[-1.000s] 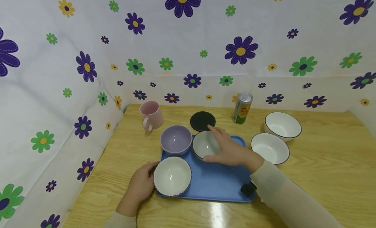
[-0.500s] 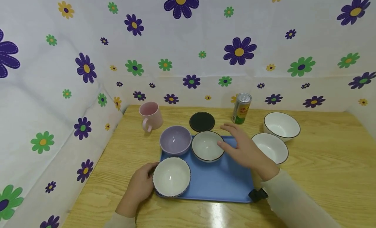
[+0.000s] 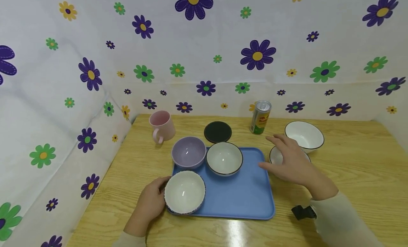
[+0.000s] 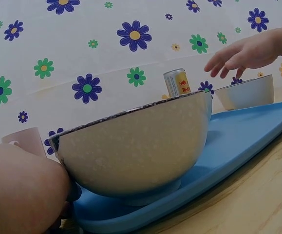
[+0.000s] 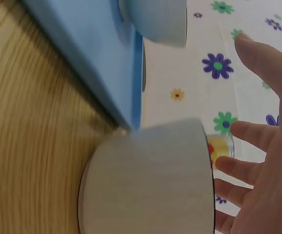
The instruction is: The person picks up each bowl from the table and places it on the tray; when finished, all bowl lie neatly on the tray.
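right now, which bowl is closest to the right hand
The dark-rimmed white bowl just right of the tray, in front of the far-right white bowl; the right hand hovers by its rim, closer than to any other.

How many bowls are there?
5. On the blue tray: the purple bowl, the black-rimmed bowl beside it, and the speckled bowl by the left hand. Right of the tray: the nearer white bowl, partly hidden by the right hand, and the farther white bowl.

The white round ceramic-looking bowl with speckled rim (image 3: 185, 191) is glossy — the blue rectangular plastic-looking tray (image 3: 236, 199) smooth, the light-brown wood-grained tabletop (image 3: 357, 162) shiny
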A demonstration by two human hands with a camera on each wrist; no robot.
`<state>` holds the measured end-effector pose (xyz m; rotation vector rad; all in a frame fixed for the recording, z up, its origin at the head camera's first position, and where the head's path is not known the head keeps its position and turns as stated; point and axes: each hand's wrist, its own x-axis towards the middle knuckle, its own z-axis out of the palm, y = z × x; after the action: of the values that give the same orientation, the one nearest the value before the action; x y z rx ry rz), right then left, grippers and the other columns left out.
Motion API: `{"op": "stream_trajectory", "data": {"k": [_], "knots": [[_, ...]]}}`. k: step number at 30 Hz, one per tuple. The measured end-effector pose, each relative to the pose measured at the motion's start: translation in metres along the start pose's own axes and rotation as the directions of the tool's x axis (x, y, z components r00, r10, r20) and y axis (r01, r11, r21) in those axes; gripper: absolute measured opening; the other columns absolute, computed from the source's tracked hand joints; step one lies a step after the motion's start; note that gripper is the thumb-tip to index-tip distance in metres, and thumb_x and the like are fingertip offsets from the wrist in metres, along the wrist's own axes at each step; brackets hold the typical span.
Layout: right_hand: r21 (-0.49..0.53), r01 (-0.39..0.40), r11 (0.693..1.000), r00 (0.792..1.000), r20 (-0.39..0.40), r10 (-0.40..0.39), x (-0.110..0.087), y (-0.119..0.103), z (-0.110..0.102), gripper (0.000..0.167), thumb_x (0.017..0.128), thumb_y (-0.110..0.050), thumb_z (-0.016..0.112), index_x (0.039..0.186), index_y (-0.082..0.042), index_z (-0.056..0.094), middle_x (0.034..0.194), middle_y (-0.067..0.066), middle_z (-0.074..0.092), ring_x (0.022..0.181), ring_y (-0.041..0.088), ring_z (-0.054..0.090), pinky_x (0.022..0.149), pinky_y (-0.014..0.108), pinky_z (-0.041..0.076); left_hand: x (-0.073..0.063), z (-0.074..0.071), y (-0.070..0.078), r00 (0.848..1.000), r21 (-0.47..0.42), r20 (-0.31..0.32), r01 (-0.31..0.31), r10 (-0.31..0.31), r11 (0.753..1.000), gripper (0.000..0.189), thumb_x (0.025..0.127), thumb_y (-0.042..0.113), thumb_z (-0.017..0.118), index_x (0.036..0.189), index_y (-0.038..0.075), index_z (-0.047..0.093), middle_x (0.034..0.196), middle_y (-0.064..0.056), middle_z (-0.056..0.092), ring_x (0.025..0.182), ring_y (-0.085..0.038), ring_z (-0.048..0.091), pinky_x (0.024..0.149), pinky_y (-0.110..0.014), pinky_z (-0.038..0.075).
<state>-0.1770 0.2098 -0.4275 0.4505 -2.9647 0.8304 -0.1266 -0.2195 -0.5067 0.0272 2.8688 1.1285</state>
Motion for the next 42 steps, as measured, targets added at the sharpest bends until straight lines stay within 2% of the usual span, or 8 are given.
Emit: {"op": "stream_trajectory", "data": {"k": [5,10,18,24,27,34,42], "knots": [[-0.007,-0.017,1.000,1.000,-0.022,0.016,-0.009,0.015,-0.005,0.092,0.080,-0.050,0.081,0.150,-0.005,0.042,0.152,0.030,0.033,0.135,0.057,0.028,0.099,0.079,0.028,-0.001,0.000,-0.001,1.000,0.004,-0.001,-0.004,0.004,1.000,0.036,0.100,0.011,0.058,0.135,0.003,0.063,0.134,-0.017,0.063,0.129,-0.039,0.055,0.109,-0.057,0.042],[-0.015,-0.053,0.998,0.998,-0.021,0.052,-0.017,0.026,-0.010,0.094,0.081,-0.052,0.081,0.152,-0.007,0.040,0.150,0.029,0.034,0.131,0.054,0.030,0.093,0.078,0.036,0.000,-0.001,0.000,1.000,0.006,-0.003,-0.006,0.006,1.000,0.036,0.100,0.012,0.057,0.135,0.003,0.063,0.134,-0.017,0.063,0.129,-0.039,0.055,0.109,-0.057,0.042],[0.008,-0.121,0.993,0.992,-0.020,0.121,-0.026,0.032,-0.015,0.107,0.077,-0.054,0.083,0.155,-0.004,0.031,0.149,0.035,0.028,0.132,0.058,0.026,0.096,0.078,0.033,0.000,0.001,-0.001,1.000,0.017,-0.015,-0.014,0.014,1.000,0.034,0.100,0.011,0.057,0.132,0.003,0.064,0.132,-0.017,0.064,0.127,-0.039,0.057,0.107,-0.057,0.044],[0.021,-0.173,0.985,0.985,-0.008,0.174,-0.035,0.039,-0.010,0.118,0.076,-0.054,0.084,0.157,0.003,0.019,0.148,0.040,0.024,0.133,0.060,0.021,0.094,0.081,0.033,0.001,0.001,-0.002,1.000,0.023,-0.010,-0.017,0.017,1.000,0.034,0.101,0.013,0.057,0.133,0.003,0.064,0.133,-0.017,0.064,0.128,-0.039,0.056,0.108,-0.056,0.044],[0.012,-0.172,0.985,0.985,-0.018,0.172,-0.038,0.042,-0.005,0.120,0.074,-0.054,0.085,0.156,0.004,0.020,0.146,0.040,0.025,0.131,0.059,0.023,0.094,0.080,0.034,0.000,0.001,-0.001,1.000,0.021,-0.010,-0.026,0.026,0.999,0.034,0.101,0.013,0.057,0.132,0.002,0.064,0.132,-0.018,0.064,0.127,-0.039,0.056,0.107,-0.057,0.044],[0.005,-0.164,0.986,0.981,-0.100,0.164,-0.040,0.041,0.003,0.121,0.071,-0.052,0.088,0.152,0.008,0.021,0.141,0.040,0.027,0.125,0.056,0.029,0.090,0.078,0.039,0.002,0.000,-0.001,1.000,0.016,0.000,-0.015,0.015,1.000,0.034,0.101,0.013,0.056,0.134,0.003,0.063,0.134,-0.017,0.063,0.129,-0.038,0.055,0.109,-0.056,0.043],[0.025,-0.186,0.982,0.976,-0.111,0.188,-0.041,0.039,0.009,0.120,0.071,-0.050,0.089,0.148,0.012,0.022,0.136,0.040,0.026,0.122,0.054,0.029,0.084,0.073,0.043,0.001,0.001,-0.003,1.000,0.020,-0.010,-0.026,0.026,0.999,0.034,0.101,0.012,0.056,0.132,0.002,0.064,0.132,-0.017,0.064,0.127,-0.038,0.057,0.107,-0.056,0.044]]}}
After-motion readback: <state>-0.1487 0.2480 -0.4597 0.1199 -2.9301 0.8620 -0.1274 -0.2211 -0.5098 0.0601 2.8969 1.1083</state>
